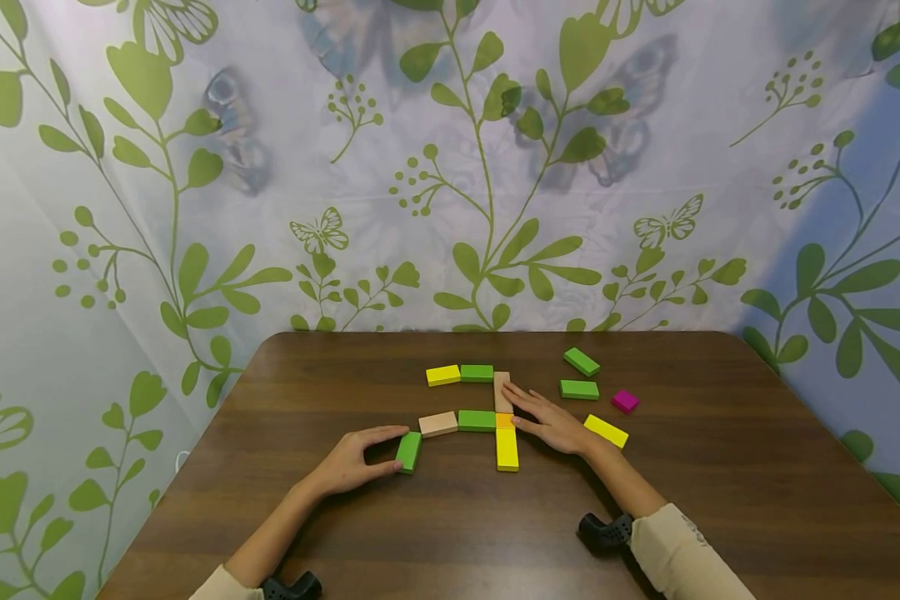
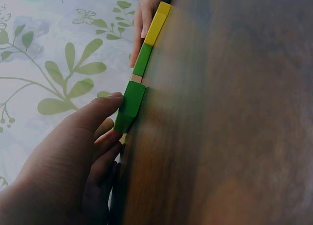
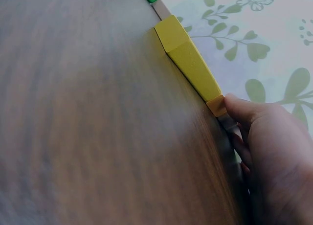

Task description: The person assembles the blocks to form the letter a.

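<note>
"Brown wood-grain tabletop (image 1: 450, 533), leaf-print backdrop (image 1: 390, 167). Left hand (image 1: 350, 462)?"

"Pinching one green block (image 1: 408, 452) end to end; location, lower row's left end, just beside a tan block (image 1: 438, 424)."

"Right hand (image 1: 551, 421)?"

"Grasping nothing; fingers extended, touching the far pale block (image 1: 500, 402), thumb at an orange block (image 1: 503, 421)."

"Handling note?"

"Probably light, level fingertip pressure, neighbours unjostled."
</note>
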{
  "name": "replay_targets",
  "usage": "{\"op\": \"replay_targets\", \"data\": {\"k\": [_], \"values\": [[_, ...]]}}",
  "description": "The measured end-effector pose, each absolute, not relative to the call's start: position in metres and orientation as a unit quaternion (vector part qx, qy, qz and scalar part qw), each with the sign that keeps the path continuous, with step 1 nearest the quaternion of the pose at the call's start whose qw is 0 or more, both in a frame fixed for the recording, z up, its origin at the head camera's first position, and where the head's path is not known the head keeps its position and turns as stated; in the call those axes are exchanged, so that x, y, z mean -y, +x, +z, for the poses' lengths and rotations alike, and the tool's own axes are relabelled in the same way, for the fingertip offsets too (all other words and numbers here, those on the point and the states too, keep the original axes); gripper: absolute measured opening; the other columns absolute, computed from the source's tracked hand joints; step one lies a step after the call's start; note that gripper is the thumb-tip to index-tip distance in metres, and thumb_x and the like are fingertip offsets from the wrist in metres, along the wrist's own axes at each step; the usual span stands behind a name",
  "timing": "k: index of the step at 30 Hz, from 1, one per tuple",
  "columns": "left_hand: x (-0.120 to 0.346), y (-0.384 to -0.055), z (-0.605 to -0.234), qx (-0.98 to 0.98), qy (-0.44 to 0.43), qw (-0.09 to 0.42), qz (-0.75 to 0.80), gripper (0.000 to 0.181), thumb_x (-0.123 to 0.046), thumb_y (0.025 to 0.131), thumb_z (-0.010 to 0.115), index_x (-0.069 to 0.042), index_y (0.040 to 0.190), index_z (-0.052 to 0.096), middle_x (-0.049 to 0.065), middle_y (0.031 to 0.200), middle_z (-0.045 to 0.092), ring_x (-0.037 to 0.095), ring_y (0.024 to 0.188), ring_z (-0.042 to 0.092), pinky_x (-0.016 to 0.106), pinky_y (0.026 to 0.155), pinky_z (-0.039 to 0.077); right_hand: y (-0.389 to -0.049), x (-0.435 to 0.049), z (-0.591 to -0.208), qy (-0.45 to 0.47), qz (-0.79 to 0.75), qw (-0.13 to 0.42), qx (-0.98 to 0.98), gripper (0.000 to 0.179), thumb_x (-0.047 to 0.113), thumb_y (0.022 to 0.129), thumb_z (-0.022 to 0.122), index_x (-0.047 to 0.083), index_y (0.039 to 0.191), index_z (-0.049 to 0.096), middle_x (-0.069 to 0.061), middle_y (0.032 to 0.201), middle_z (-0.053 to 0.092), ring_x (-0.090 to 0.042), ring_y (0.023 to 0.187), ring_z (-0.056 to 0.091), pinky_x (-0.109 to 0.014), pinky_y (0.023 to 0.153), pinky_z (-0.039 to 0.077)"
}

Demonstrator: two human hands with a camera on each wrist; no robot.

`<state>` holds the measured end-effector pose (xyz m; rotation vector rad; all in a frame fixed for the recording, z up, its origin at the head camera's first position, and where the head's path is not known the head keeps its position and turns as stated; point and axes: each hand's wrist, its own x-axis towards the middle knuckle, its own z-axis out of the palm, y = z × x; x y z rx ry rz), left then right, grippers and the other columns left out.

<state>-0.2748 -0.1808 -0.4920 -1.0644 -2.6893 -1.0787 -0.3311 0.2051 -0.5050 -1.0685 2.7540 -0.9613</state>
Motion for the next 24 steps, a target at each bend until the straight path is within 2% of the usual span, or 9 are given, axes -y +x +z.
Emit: {"op": "replay_targets", "data": {"k": [14, 19, 24], "values": [[0.182, -0.275, -0.492, 0.871, -0.347, 0.035, -0.346, 0.054, -0.041, 0.084, 0.065, -0.016, 0.131, 0.054, -0.005, 0.129, 0.054, 0.018, 0.119, 0.049, 0.044, 0.095, 0.041, -0.329, -0.203, -0.501, -0.341, -0.319, 0.012, -0.884, 0.058, 0.038, 0.099, 0.040, 0.013, 0.148, 0.023, -0.006, 0.153, 0.015, -0.028, 0.137, 0.019, -0.053, 0.108, 0.010], [0.182, -0.274, -0.492, 0.869, -0.350, 0.035, -0.348, 0.054, -0.041, 0.085, 0.065, -0.015, 0.131, 0.054, -0.004, 0.129, 0.054, 0.019, 0.119, 0.049, 0.045, 0.095, 0.041, -0.329, -0.205, -0.499, -0.332, -0.341, -0.010, -0.879, 0.058, 0.035, 0.098, 0.045, 0.010, 0.146, 0.026, -0.007, 0.152, 0.018, -0.029, 0.135, 0.023, -0.055, 0.104, 0.021], [0.182, -0.275, -0.493, 0.868, -0.352, 0.033, -0.348, 0.054, -0.041, 0.085, 0.064, -0.015, 0.131, 0.054, -0.003, 0.129, 0.054, 0.019, 0.119, 0.049, 0.044, 0.095, 0.041, -0.331, -0.217, -0.493, -0.323, -0.352, -0.068, -0.876, 0.060, 0.032, 0.094, 0.054, 0.007, 0.144, 0.031, -0.013, 0.148, 0.027, -0.029, 0.132, 0.030, -0.053, 0.101, 0.030]]}}
